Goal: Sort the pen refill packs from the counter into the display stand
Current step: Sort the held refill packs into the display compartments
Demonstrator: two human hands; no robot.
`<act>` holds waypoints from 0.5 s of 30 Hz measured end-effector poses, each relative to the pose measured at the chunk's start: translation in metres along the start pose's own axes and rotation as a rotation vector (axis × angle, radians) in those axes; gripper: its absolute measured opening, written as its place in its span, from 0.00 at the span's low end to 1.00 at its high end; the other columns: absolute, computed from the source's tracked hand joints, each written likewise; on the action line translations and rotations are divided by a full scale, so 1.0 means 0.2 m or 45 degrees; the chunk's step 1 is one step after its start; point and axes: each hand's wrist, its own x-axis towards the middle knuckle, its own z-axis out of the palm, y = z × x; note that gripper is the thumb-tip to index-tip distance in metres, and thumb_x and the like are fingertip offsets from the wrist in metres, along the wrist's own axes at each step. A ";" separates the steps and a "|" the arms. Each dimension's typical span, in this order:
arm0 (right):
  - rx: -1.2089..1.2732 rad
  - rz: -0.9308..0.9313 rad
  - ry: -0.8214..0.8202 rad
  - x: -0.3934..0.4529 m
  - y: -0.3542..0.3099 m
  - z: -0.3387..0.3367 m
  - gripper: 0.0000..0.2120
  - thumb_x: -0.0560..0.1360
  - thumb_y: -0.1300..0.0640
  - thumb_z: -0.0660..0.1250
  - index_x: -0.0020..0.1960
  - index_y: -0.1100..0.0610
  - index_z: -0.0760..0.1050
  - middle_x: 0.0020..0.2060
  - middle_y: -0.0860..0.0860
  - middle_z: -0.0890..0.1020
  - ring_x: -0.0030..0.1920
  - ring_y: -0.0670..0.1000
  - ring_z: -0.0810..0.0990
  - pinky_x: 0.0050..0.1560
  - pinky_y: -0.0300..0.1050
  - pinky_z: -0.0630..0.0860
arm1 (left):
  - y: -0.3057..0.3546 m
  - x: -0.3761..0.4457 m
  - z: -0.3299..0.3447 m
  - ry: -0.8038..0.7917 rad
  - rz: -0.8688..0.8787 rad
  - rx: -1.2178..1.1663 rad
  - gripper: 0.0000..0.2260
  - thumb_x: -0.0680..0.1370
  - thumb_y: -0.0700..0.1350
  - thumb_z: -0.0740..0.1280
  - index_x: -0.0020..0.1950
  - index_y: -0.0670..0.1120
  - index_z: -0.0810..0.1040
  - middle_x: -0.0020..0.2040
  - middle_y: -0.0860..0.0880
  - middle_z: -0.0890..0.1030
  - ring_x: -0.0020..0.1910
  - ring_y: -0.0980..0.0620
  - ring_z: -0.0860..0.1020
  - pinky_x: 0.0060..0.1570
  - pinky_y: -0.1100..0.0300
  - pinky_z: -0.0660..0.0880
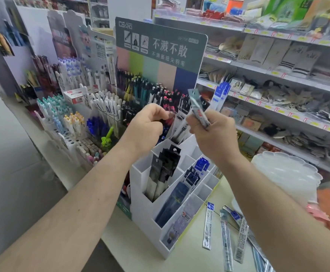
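We see two bare forearms entering from the lower edge, no sleeves, no watch, no rings or bands in view, left hand [147, 125] and right hand [214, 134] ungloved, nails short, wrists uncovered, fine hair faintly visible on forearms

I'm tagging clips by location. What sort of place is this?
Most likely a stationery section in a shop: pen racks under a printed display sign, price-tagged shelves of packaged goods, and a white display stand holding refill packs.
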 end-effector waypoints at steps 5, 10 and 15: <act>-0.193 -0.005 -0.195 0.07 -0.01 0.07 0.17 0.79 0.50 0.68 0.36 0.58 0.75 0.29 0.52 0.77 0.32 0.57 0.75 0.36 0.57 0.77 | 0.08 0.06 0.02 -0.097 0.039 -0.170 0.22 0.73 0.24 0.53 0.58 0.46 0.71 0.51 0.50 0.80 0.48 0.59 0.75 0.41 0.74 0.72; -0.314 0.077 -0.342 0.10 -0.02 0.12 0.18 0.79 0.48 0.67 0.32 0.52 0.72 0.28 0.50 0.75 0.33 0.56 0.74 0.36 0.50 0.74 | 0.09 0.10 0.04 -0.114 -0.002 -0.138 0.29 0.74 0.25 0.53 0.73 0.43 0.64 0.46 0.50 0.75 0.44 0.56 0.71 0.37 0.76 0.69; -0.399 0.196 -0.390 0.10 -0.03 0.14 0.20 0.79 0.47 0.66 0.31 0.49 0.67 0.29 0.47 0.73 0.35 0.54 0.75 0.37 0.45 0.72 | 0.08 0.10 0.04 -0.090 -0.019 -0.126 0.29 0.73 0.25 0.55 0.72 0.44 0.65 0.53 0.51 0.75 0.47 0.58 0.73 0.38 0.77 0.71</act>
